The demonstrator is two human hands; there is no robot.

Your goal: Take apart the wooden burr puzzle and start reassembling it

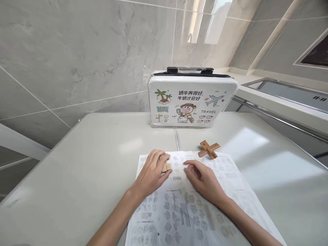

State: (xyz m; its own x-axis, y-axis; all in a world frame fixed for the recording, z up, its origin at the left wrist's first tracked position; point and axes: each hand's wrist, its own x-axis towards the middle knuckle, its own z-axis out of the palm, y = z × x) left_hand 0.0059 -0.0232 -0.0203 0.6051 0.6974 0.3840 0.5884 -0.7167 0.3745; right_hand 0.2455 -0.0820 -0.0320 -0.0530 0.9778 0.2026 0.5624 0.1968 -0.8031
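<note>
My left hand (pixel 153 171) curls over light wooden puzzle pieces (pixel 166 166) on the upper left of a printed sheet (pixel 184 188). Thumb and fingertips rest at the pieces' sides, and the hand hides part of them. To the right, my right hand (pixel 203 179) hovers over or rests on the sheet with bent fingers, the index stretched toward the pieces; nothing shows in it. Beyond that hand, a darker wooden cross-shaped puzzle assembly (pixel 208 149) lies at the sheet's far edge, one bar marked with a 2.
A white carry case (pixel 193 102) with cartoon travel prints and a black handle stands upright at the back of the white table (pixel 102 147). Behind it rises a grey tiled wall (pixel 89 51). On the right, a counter holds a dark-topped recessed panel (pixel 289 94).
</note>
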